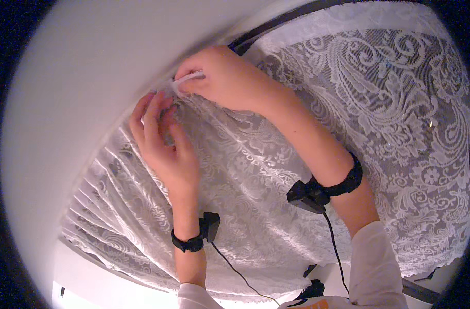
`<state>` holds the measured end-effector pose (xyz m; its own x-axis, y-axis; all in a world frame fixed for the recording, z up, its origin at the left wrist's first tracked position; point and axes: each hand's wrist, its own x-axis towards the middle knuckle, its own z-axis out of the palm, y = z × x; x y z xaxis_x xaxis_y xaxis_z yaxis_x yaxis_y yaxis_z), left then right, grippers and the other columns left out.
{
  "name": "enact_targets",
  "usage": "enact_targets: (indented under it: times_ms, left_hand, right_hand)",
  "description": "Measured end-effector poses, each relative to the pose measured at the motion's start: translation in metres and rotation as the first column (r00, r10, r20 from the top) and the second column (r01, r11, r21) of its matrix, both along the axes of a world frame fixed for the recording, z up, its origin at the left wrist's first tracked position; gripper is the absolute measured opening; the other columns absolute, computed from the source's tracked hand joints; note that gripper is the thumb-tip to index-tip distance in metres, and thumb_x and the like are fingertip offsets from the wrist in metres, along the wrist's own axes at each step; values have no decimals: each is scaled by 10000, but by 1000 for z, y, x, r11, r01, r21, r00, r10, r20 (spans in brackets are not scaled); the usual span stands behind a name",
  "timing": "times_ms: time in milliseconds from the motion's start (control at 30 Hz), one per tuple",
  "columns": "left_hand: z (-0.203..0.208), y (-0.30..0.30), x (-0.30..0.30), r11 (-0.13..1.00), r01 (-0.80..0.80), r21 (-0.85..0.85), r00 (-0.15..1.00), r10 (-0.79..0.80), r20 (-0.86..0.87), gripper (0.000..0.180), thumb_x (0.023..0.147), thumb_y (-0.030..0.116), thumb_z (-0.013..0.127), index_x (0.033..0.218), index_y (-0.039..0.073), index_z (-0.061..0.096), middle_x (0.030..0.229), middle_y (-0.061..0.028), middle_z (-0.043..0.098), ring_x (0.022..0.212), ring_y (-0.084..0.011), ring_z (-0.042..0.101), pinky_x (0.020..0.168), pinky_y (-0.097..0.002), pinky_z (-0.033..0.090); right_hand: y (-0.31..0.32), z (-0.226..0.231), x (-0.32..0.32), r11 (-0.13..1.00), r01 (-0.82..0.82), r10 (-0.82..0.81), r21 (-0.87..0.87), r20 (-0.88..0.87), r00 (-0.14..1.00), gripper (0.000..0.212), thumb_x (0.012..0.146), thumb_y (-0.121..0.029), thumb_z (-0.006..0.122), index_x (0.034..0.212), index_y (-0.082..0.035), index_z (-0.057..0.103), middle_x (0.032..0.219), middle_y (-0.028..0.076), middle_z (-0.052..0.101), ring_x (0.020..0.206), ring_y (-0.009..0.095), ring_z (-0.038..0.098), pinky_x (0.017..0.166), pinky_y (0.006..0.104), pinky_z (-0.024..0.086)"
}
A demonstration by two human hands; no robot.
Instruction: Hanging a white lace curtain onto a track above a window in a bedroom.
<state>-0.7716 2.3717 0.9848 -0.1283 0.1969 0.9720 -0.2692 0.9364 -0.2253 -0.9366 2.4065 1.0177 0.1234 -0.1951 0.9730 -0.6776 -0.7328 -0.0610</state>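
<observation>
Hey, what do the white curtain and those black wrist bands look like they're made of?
The curtain looks like thin white lace, probably a synthetic or cotton net: an open mesh with woven floral and paisley figures, gathered in soft folds. The wrist bands look like matte black fabric or elastic strap, each carrying a hard black box, likely plastic, with a thin cable.

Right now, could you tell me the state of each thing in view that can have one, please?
Lace curtain: hanging, gathered into pleats at its left, flatter at right.
Left hand: fingers pressed into the curtain's top edge.
Right hand: pinching a small white piece at the top edge.
Wrist bands: strapped on, cables attached.
</observation>
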Motion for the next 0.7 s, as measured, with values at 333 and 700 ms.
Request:
enact_targets:
  times_ms: [333,700]
  left_hand:
    - [1,7,-1,958,252,140,968,-252,-12,345,883,-44,499,1225,-29,539,1242,-147,545,997,-224,624,857,-314,511]
    - [7,-15,-12,969,-191,-156,979,200,45,361,839,-57,504,1191,-26,578,1250,-190,546,962,-267,627,794,-342,513]
  right_hand:
    - [-32,-7,8,881,-318,364,-351,74,928,184,837,-72,626,986,8,697,845,134,717,807,193,680,789,317,519]
    - [-40,-2,11,962,-113,181,-247,272,945,118,736,-124,700,811,-35,715,783,155,695,755,305,689,717,383,543]
